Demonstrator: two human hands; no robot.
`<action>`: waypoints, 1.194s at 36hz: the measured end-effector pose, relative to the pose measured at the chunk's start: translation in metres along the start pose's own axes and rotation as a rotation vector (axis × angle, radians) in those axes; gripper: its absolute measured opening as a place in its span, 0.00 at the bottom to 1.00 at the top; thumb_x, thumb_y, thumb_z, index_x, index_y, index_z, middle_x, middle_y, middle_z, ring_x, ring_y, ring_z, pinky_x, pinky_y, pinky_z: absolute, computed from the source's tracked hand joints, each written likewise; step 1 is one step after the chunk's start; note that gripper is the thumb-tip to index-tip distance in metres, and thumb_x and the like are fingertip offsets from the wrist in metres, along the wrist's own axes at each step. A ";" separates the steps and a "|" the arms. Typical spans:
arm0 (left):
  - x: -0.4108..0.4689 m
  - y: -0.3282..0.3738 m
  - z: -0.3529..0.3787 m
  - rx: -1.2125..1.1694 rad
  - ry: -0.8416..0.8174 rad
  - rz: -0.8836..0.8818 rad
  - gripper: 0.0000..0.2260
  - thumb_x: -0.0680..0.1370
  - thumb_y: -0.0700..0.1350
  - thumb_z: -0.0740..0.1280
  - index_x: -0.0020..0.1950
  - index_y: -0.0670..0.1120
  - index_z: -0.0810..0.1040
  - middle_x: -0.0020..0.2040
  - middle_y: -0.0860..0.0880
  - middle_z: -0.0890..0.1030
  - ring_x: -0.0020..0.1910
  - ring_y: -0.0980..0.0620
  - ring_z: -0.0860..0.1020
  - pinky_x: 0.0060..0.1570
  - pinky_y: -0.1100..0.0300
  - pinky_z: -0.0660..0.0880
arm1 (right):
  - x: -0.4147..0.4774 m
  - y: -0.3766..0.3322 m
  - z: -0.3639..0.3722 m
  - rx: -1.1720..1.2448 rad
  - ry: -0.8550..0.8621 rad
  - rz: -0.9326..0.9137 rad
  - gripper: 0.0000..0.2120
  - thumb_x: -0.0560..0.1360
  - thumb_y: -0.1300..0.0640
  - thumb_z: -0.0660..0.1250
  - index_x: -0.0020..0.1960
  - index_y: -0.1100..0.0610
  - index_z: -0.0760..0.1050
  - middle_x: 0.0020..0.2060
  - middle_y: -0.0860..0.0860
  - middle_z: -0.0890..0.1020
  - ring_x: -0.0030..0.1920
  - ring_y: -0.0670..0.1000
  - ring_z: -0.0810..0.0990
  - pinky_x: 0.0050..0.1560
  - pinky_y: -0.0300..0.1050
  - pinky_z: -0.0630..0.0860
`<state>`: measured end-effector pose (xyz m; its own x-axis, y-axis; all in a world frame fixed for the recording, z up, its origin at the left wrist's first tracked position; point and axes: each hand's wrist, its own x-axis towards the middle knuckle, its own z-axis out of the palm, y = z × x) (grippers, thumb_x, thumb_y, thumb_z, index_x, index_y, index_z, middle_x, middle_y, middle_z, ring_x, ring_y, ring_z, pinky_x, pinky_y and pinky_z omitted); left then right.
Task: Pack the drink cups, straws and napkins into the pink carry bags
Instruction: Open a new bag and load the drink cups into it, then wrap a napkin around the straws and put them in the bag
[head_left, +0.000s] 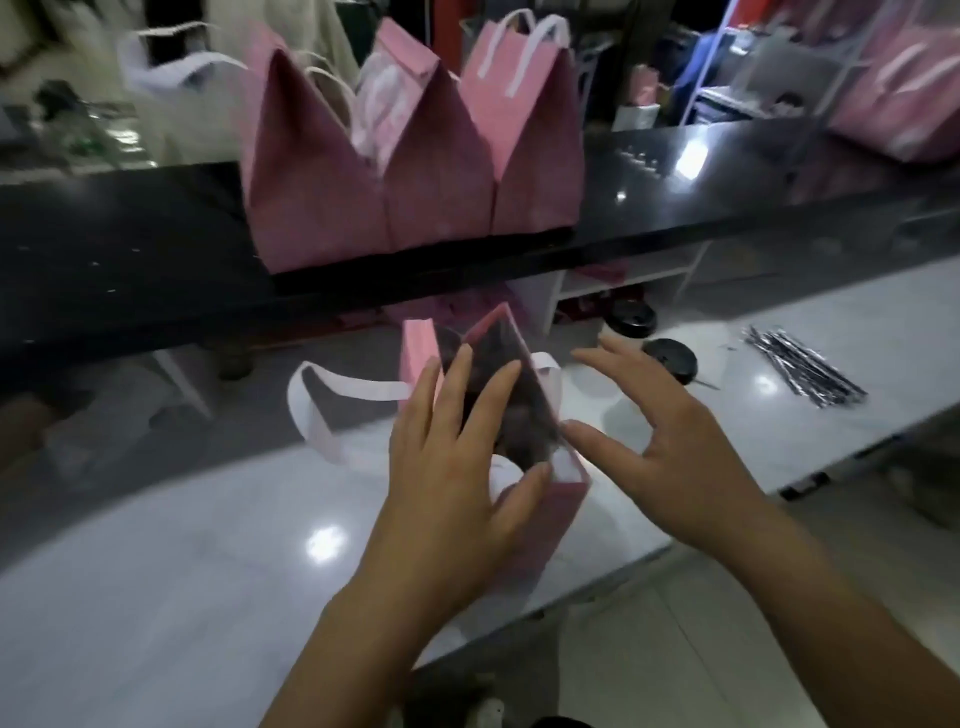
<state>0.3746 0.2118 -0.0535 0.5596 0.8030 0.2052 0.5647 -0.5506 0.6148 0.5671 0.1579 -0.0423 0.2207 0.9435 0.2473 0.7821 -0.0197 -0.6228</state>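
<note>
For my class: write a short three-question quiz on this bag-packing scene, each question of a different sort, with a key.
1. True or false: the left hand reaches into the mouth of the open pink bag on the white counter.
2. Where do the wrapped straws lie? A) inside the open bag B) on the white counter, to the right C) on the black shelf
3. Fill in: the three packed bags stand on the ____ shelf.

Key: 1 true; 2 B; 3 black. The right hand is spread open beside the bag's rim, with no grip on anything.
</note>
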 end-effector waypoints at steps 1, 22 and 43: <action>0.003 0.005 0.009 -0.025 0.025 0.049 0.33 0.78 0.65 0.59 0.78 0.66 0.46 0.80 0.63 0.38 0.77 0.61 0.32 0.76 0.57 0.38 | -0.015 0.008 -0.001 0.032 0.054 0.056 0.27 0.74 0.39 0.68 0.72 0.38 0.67 0.75 0.36 0.63 0.74 0.35 0.60 0.69 0.34 0.59; 0.035 0.101 0.169 0.114 -0.042 0.116 0.30 0.77 0.60 0.64 0.77 0.61 0.61 0.82 0.55 0.48 0.80 0.54 0.37 0.73 0.49 0.46 | -0.141 0.216 -0.088 0.117 -0.024 0.593 0.27 0.73 0.36 0.65 0.68 0.25 0.56 0.79 0.37 0.49 0.79 0.42 0.43 0.78 0.51 0.50; 0.118 0.215 0.369 -0.026 -0.409 -0.326 0.30 0.79 0.57 0.66 0.77 0.64 0.55 0.79 0.63 0.49 0.79 0.60 0.42 0.77 0.56 0.49 | -0.112 0.428 -0.204 0.232 -0.160 0.509 0.28 0.76 0.42 0.68 0.74 0.38 0.64 0.68 0.34 0.60 0.71 0.34 0.53 0.71 0.38 0.53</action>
<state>0.7852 0.1041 -0.1782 0.5508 0.7745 -0.3109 0.7371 -0.2767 0.6165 0.9957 -0.0235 -0.1854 0.4307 0.8727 -0.2298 0.4482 -0.4279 -0.7849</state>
